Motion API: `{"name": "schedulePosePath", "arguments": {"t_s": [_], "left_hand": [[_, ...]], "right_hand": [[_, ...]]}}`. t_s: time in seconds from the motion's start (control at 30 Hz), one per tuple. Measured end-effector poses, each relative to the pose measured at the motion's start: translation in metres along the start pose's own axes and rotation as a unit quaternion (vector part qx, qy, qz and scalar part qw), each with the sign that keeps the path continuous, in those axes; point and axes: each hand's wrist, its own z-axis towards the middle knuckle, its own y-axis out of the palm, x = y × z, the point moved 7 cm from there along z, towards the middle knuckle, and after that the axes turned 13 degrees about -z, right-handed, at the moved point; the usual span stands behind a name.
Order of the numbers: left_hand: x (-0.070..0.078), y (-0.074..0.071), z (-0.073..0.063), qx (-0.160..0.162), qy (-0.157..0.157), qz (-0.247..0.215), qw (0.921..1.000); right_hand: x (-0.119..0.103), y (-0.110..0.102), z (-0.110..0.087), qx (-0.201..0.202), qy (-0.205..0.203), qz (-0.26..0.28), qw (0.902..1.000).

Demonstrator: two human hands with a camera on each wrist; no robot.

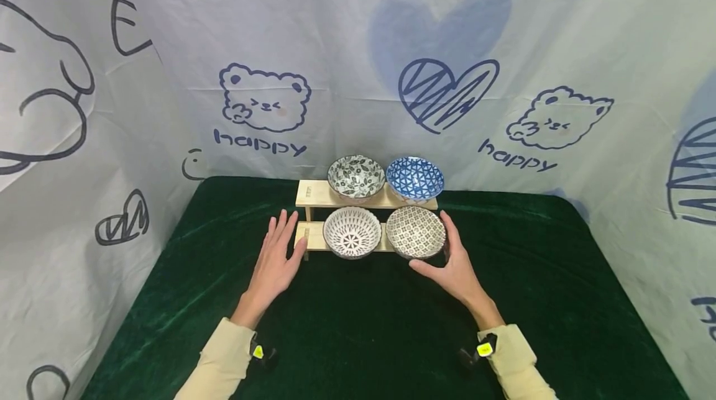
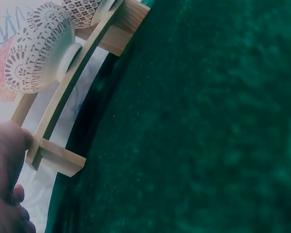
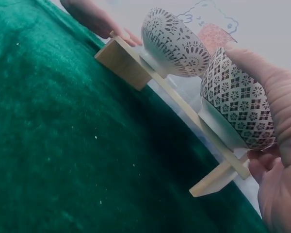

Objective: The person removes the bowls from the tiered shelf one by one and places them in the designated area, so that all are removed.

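Note:
My right hand (image 1: 455, 266) grips a bowl with a brown lattice pattern (image 1: 416, 232) at the right end of the front shelf. In the right wrist view, the thumb lies along the upper side of the patterned bowl (image 3: 237, 99) while the fingers curl at its far side. My left hand (image 1: 276, 260) has its fingers straight, beside the left end of the wooden two-tier rack (image 1: 315, 236). Its thumb tip is right at the shelf end in the left wrist view. Between the hands, a white bowl with dark petal marks (image 1: 352, 233) rests on the front shelf.
On the raised back shelf stand a bowl with a dark leaf pattern (image 1: 355, 177) and a blue-and-white bowl (image 1: 415, 178). A dark green velvet cloth (image 1: 358, 331) covers the table. White printed fabric (image 1: 347, 40) hangs behind and at both sides.

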Motion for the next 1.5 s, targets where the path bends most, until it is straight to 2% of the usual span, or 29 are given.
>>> {"name": "schedulePosePath", "arguments": {"t_s": [0.13,0.27,0.47,0.67,1.03,1.2,1.5], "left_hand": [[-0.004,0.005,0.003,-0.006,-0.016,-0.044,0.9989],[-0.008,0.01,0.005,-0.013,-0.014,-0.092,0.9956],[-0.014,0.013,0.005,-0.007,-0.005,-0.16,0.9871],[-0.018,0.013,0.004,0.019,0.005,-0.205,0.9786],[-0.021,0.014,0.001,0.026,-0.005,-0.203,0.9788],[-0.022,0.016,0.001,0.021,-0.008,-0.2,0.9795],[-0.023,0.016,0.003,0.029,0.0,-0.201,0.9792]], "right_hand": [[-0.001,0.005,0.004,-0.01,0.001,0.048,0.9988],[-0.001,0.005,0.007,-0.014,0.006,0.067,0.9976],[-0.003,0.004,0.01,-0.022,0.01,0.069,0.9973],[-0.003,0.002,0.012,-0.021,0.006,0.034,0.9992],[-0.002,0.003,0.01,-0.002,0.023,0.018,0.9996],[-0.002,0.003,0.009,-0.008,0.03,0.015,0.9994],[-0.002,0.005,0.01,-0.003,0.037,0.0,0.9993]]}}
